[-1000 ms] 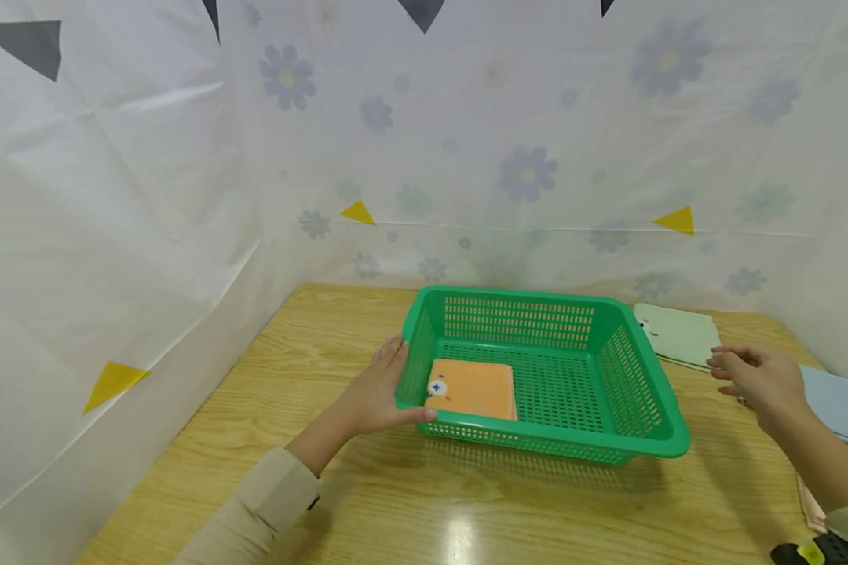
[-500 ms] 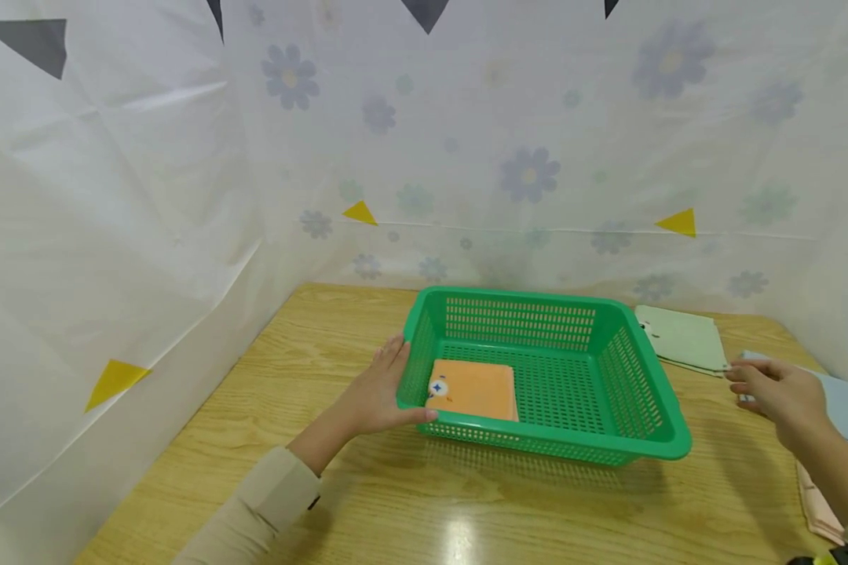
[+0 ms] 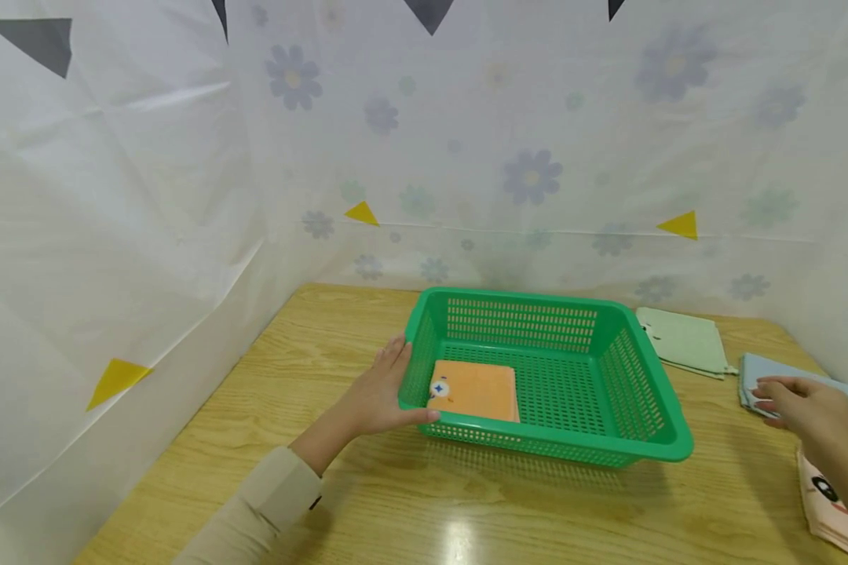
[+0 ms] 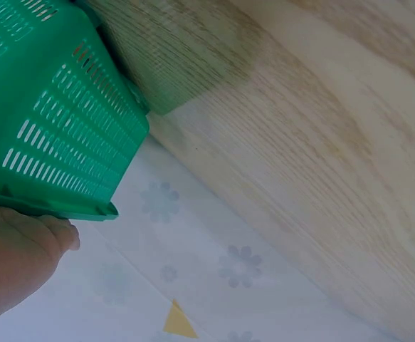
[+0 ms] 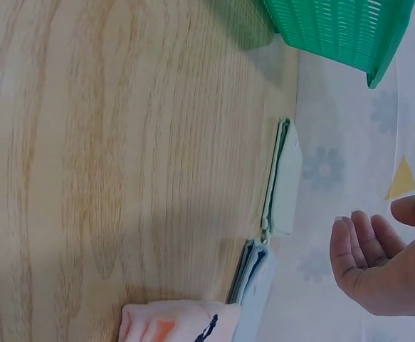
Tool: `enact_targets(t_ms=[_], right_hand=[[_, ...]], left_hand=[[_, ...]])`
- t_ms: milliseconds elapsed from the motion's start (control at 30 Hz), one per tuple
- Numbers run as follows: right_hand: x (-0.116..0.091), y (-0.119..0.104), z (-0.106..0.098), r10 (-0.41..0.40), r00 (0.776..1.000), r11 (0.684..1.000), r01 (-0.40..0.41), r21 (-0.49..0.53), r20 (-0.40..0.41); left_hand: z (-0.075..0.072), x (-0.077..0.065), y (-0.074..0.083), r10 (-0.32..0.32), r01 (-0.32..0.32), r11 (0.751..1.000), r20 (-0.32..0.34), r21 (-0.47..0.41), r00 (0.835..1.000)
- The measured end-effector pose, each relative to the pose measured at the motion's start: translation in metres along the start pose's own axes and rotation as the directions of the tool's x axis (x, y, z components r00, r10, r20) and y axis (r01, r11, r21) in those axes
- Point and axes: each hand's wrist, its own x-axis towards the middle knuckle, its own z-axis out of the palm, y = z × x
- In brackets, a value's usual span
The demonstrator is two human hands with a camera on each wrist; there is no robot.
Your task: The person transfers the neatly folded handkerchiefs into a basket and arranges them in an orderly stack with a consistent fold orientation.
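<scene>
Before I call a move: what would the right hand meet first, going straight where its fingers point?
Likely the basket, though height is unclear: the right hand might pass above it.

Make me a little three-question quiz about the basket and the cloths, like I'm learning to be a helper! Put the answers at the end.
1. True or false: the left hand is touching the green basket.
2. Pick one. The folded cloth inside the basket is:
a) pale green
b) orange
c) light blue
3. Count: how many different cloth colours lie on the table outside the basket?

Key:
1. True.
2. b
3. Three: the pale green cloth, the light blue cloth and the pale pink cloth.
</scene>
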Motion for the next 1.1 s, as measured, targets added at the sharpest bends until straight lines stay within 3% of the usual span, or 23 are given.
enact_targets(t_ms=[233,367,733,933,1100], right_hand=[[0.039,0.065,-0.001,0.001,1.0,0.999,-0.001,-0.035,0.006],[0.046,0.084,-0.004,-0.026,1.0,0.997,0.025,-0.075,-0.002],[0.04,0.1,-0.014,-0.08,0.996,0.997,0.081,0.015,-0.028],[0.037,0.11,-0.015,-0.14,0.989,0.981,0.145,0.129,-0.046],[0.039,0.109,-0.017,-0.059,0.996,0.995,0.065,0.081,-0.064]], left_hand=[[-0.001,-0.001,0.002,0.003,-0.003,1.0,0.001,-0.003,1.0],[-0.001,-0.001,0.003,-0.005,0.005,1.0,0.007,-0.004,1.0],[0.0,0.0,0.002,0.007,-0.007,1.0,0.007,0.0,1.0],[0.0,0.001,0.002,0.011,-0.011,1.0,0.006,0.003,1.0],[0.0,0.0,0.003,0.007,-0.007,1.0,0.001,0.002,1.0]])
